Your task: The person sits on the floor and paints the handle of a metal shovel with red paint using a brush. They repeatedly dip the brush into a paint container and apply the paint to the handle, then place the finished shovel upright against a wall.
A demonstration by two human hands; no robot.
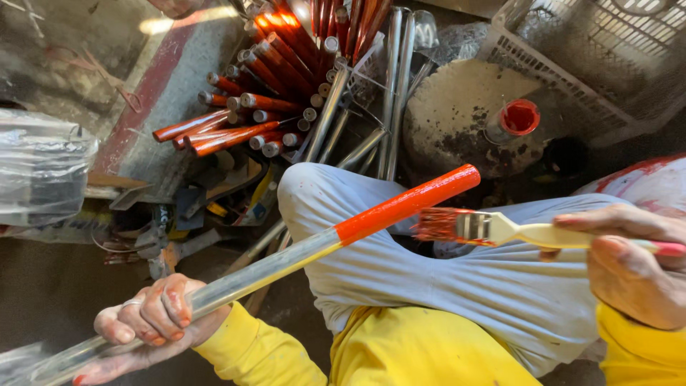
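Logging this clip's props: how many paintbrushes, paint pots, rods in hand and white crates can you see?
Paintbrush, held by the right hand: 1
Red-rimmed paint pot: 1
Rod with orange-painted end, held by the left hand: 1
White plastic crate: 1
Total: 4
The piled rods behind overlap too much to count.

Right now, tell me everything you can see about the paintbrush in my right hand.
The paintbrush is flat, with a pale cream handle, a metal ferrule and bristles loaded with orange-red paint. It lies roughly level, bristles pointing left, just below the rod's painted end. The right hand grips its handle; whether the bristles touch the rod is unclear.
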